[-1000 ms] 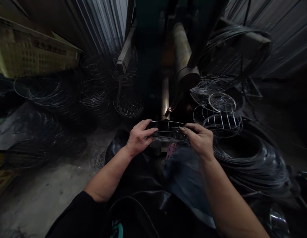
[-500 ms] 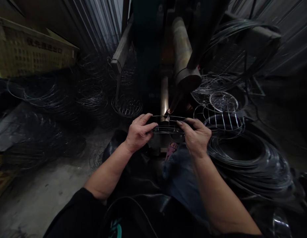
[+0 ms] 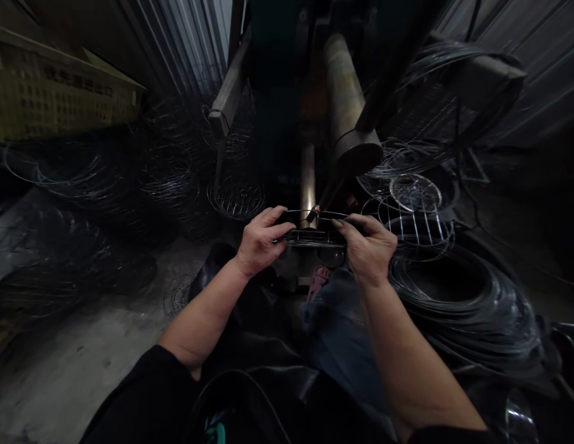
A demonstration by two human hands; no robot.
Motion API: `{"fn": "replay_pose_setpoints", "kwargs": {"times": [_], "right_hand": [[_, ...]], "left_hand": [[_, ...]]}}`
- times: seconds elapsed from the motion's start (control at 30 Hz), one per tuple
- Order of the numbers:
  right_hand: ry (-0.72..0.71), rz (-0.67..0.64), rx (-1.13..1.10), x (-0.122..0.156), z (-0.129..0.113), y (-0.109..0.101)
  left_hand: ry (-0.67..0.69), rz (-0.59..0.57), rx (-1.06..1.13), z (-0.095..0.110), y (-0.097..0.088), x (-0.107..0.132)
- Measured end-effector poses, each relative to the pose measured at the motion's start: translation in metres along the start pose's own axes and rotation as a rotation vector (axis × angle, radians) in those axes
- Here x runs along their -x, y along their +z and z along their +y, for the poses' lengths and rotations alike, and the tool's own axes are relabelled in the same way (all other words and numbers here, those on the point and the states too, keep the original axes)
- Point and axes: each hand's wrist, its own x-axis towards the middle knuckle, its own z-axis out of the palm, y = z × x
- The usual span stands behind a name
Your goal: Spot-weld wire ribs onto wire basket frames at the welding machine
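Note:
Between my hands is a round wire frame [image 3: 310,242] of thin metal rings joined by short cross wires. My left hand [image 3: 263,239] grips its left side, thumb and fingers closed on the wire. On the opposite side my right hand [image 3: 371,245] pinches it between thumb and fingers. The frame's upper ring lies at the tip of a brass-coloured rod [image 3: 308,185] of the machine, where a slanting copper-tipped electrode [image 3: 316,211] meets the wire. Above them a thick metal cylinder [image 3: 356,117] juts toward me. Parts of the frame are hidden behind my fingers.
A large wire coil [image 3: 472,308] lies at the right, with a wire basket [image 3: 416,228] on it. Wire baskets [image 3: 238,196] and stacked wire rings stand at the left below a yellow crate [image 3: 60,92]. A wooden beam [image 3: 229,86] sticks out beside the machine.
Both hands keep their hold on the wire frame, which has shifted very slightly against the rod's tip. The view has moved a little.

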Motion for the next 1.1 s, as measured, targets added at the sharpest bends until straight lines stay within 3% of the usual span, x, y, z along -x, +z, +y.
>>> {"fn": "replay_pose_setpoints", "kwargs": {"times": [0.17, 0.57, 0.77, 0.83, 0.97, 1.1], "right_hand": [[-0.045, -0.001, -0.010, -0.008, 0.006, 0.001], [0.009, -0.009, -0.005, -0.011, 0.014, 0.001], [0.001, -0.012, -0.036, -0.009, 0.015, 0.006], [0.033, -0.010, -0.069, -0.011, 0.019, 0.000], [0.107, 0.028, -0.149, -0.021, 0.043, -0.032], [0.248, -0.261, -0.145, -0.025, 0.078, -0.057]], "left_hand": [[-0.007, 0.000, 0.021, -0.003, 0.004, -0.005], [-0.020, 0.005, 0.029, -0.004, 0.006, -0.008], [-0.024, -0.045, 0.046, -0.007, 0.001, -0.010], [-0.041, -0.006, 0.017, 0.000, -0.005, -0.006], [-0.172, 0.224, -0.079, 0.033, -0.004, 0.021], [-0.284, 0.057, 0.073, 0.056, 0.039, 0.053]]}}
